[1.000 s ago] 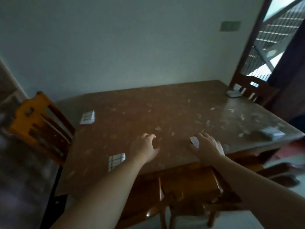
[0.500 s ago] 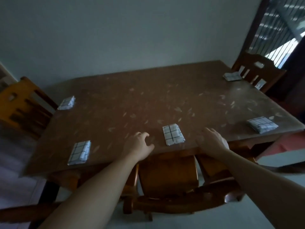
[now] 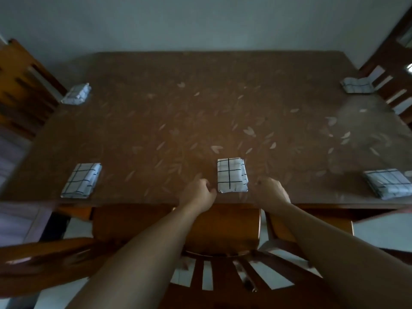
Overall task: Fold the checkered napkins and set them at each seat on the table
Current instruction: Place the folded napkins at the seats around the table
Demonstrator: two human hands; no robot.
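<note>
Left hand (image 3: 198,194) and right hand (image 3: 270,192) are flanking the folded centre napkin (image 3: 231,175) on the worktop (image 3: 200,112). Fingers are lying loosely curled, grasping nothing. Left thumb is sitting just beside the napkin's edge.

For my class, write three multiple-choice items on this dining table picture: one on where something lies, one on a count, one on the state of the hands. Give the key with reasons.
1. Where does the folded white napkin with black grid lines nearest the hands lie?
A. On a chair seat
B. On the brown leaf-patterned table, at its near edge
C. On the floor

2. How many folded checkered napkins are on the table?
A. Three
B. Five
C. Seven

3. What are the two hands doing?
A. Each lifts a napkin
B. Both lie flat on top of one napkin
C. Both sit loosely curled beside the near napkin, holding nothing

Key:
1 B: the near napkin rests on the table between the hands.
2 B: besides it, napkins lie at near left, far left, far right and near right.
3 C: the left hand and right hand flank it, gripping nothing.
</note>
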